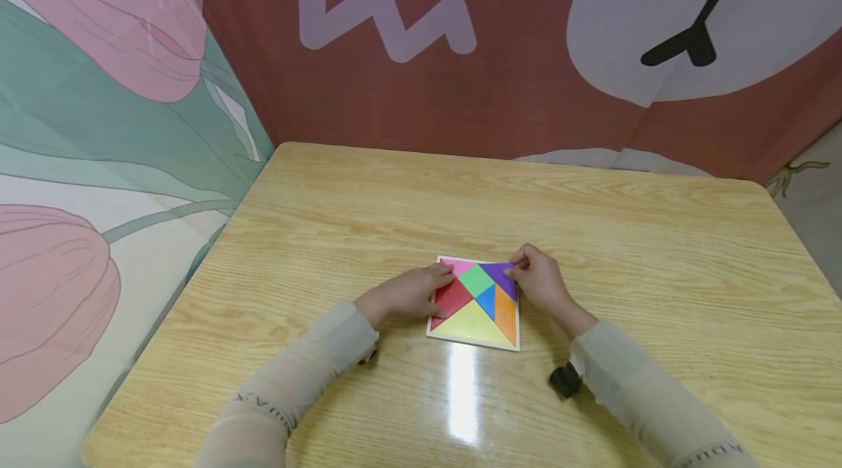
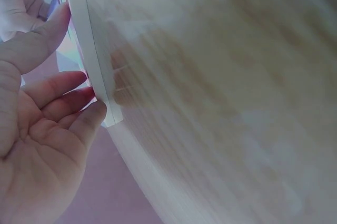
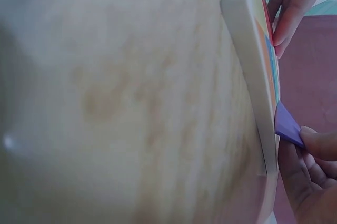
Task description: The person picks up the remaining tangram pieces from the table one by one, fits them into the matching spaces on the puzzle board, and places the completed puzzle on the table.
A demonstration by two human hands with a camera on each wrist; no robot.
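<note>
A square tangram puzzle in a white-edged tray [image 3: 243, 39] lies on the table. Over its left side my left hand [image 1: 406, 292] rests, fingertips on the pink piece [image 1: 458, 264] and thumb by the red triangle [image 1: 454, 295]. With thumb and fingers, my right hand [image 1: 541, 279] pinches the purple triangle [image 3: 287, 126] at the far right corner. In the right wrist view that triangle is tilted, its held corner raised above the tray. The green square [image 1: 476, 280], blue triangle [image 1: 487, 301], orange piece [image 1: 505, 314] and yellow triangle [image 1: 475, 323] lie flat in the tray.
The light wooden table [image 1: 329, 219] has rounded corners and a bright reflection in front of the tray. A printed red-brown cloth [image 1: 408, 110] hangs behind it, and a flowered cloth [image 1: 151, 139] at the left. A black object [image 1: 564, 381] sits at the right wrist.
</note>
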